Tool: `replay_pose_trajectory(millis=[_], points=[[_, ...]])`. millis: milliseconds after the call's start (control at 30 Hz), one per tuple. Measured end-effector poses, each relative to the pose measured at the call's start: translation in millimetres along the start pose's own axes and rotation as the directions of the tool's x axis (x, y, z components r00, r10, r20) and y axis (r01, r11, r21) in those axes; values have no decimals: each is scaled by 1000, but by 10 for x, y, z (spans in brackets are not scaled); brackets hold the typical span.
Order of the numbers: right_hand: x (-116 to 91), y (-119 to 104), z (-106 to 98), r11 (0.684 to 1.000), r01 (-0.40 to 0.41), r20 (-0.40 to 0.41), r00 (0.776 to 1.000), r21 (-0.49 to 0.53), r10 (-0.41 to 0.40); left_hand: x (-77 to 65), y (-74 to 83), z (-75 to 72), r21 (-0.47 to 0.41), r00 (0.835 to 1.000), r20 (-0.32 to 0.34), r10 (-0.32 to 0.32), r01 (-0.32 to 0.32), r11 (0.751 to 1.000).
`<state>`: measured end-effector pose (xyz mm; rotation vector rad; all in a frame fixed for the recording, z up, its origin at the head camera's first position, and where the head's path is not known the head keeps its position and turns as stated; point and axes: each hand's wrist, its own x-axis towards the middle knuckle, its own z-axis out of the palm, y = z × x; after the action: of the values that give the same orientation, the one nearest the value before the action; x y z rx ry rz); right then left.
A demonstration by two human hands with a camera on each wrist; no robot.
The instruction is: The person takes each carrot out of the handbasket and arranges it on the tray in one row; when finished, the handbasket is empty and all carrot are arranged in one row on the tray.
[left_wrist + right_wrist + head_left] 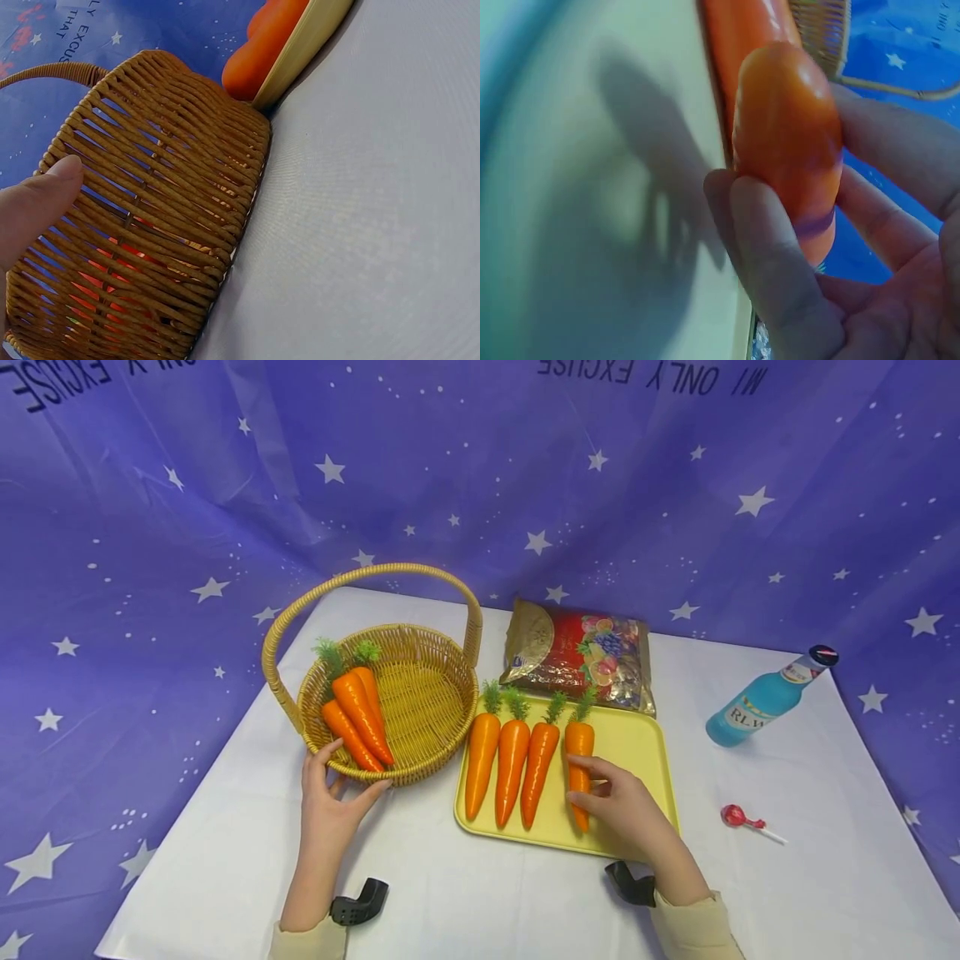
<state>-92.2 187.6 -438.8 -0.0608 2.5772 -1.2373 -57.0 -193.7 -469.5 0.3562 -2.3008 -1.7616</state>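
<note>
My left hand (330, 810) grips the near-left rim of a round wicker basket (431, 693) with a tall arched handle. In the left wrist view the thumb (52, 187) lies against the basket's woven outer wall (172, 157). Three orange toy carrots (360, 710) with green tops lean together on the basket's left side. A carrot (787, 120) is pinched between the thumb and fingers of my right hand (618, 802), close over the right part of a yellow tray (630, 743); its shadow falls on the tray. Three more carrots (512, 768) lie side by side on the tray's left half.
Behind the tray lies a shiny red and brown package (577, 652) with fruit pictures. A blue bottle (761, 706) stands at the right, with a red lollipop (738, 816) in front of it. A purple star-patterned cloth (450, 485) hangs behind the white table (825, 877).
</note>
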Motion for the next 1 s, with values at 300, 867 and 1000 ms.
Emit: replay_pose_trajectory(millis=[300,867,1000], points=[[-12,-144,243,981,36,-74,996,-191,-51,3,-12,-3,3,1000,2,10,-10,1000],[15,-253,292,927,83,-1,996,-364,-90,-5,-5,-11,0,1000,3,4,-4,1000],[27,-273,272,911,94,7,995,-400,-100,1,-12,-8,4,1000,1,9,-9,1000]])
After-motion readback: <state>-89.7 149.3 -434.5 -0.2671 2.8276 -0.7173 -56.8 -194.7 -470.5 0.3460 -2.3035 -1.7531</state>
